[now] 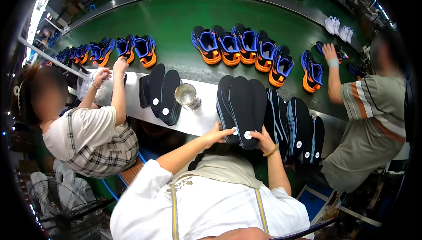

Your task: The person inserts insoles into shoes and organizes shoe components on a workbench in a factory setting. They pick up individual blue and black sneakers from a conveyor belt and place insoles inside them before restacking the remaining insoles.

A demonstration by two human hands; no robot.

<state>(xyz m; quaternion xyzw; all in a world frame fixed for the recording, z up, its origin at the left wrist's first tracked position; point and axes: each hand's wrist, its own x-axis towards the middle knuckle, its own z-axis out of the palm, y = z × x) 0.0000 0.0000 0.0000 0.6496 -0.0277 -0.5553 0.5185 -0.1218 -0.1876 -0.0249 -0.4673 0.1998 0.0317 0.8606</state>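
Observation:
Both my hands grip the heel end of a thick stack of black insoles (246, 108) with white round stickers, tilted over the bench edge. My left hand (218, 133) closes on the stack's left side, thumb on top beside a sticker. On the right side, my right hand (265, 142) is wrapped round the heel; its fingers underneath are hidden. Further stacks of black insoles (299, 125) with blue-grey edges stand just right of my hands. Another pile of insoles (169, 97) lies to the left, beside a clear glass jar (187, 96).
Black, blue and orange shoes (239, 46) line the green conveyor belt (176, 20) beyond the metal bench (203, 116). A person (92, 130) sits at the left, hands near shoes. Another person (365, 103) at the right reaches to a shoe. White shoes (338, 29) stand far right.

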